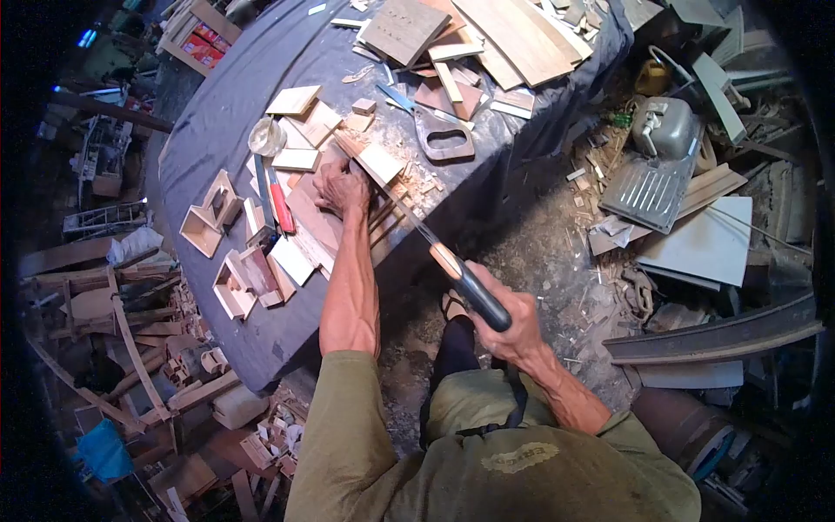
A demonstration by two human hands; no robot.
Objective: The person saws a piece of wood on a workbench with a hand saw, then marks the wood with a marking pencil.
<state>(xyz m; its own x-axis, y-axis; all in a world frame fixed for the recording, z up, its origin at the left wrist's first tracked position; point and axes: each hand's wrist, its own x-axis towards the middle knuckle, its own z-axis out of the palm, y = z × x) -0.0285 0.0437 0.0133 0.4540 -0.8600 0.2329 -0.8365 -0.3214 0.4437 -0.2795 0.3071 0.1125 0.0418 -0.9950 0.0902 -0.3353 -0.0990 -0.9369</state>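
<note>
My right hand (pixel 507 315) is wrapped around the black handle of a straight-handled saw (pixel 474 287). Its thin blade is seen nearly edge-on and runs up to the left, against a small pale piece of wood (pixel 379 163). My left hand (pixel 343 189) is closed over the wood at the table edge, its fingers curled and partly hidden. Beneath that hand lies a reddish-brown board (pixel 311 217). Sawdust and chips surround the cutting spot.
A blue-bladed handsaw (pixel 444 137), a red-handled tool (pixel 281 207), a clear jar (pixel 266 137) and small wooden boxes (pixel 231 285) lie on the dark cloth-covered table (pixel 200 139). Boards are piled behind. A metal sink (pixel 652 187) and scrap lie on the floor at right.
</note>
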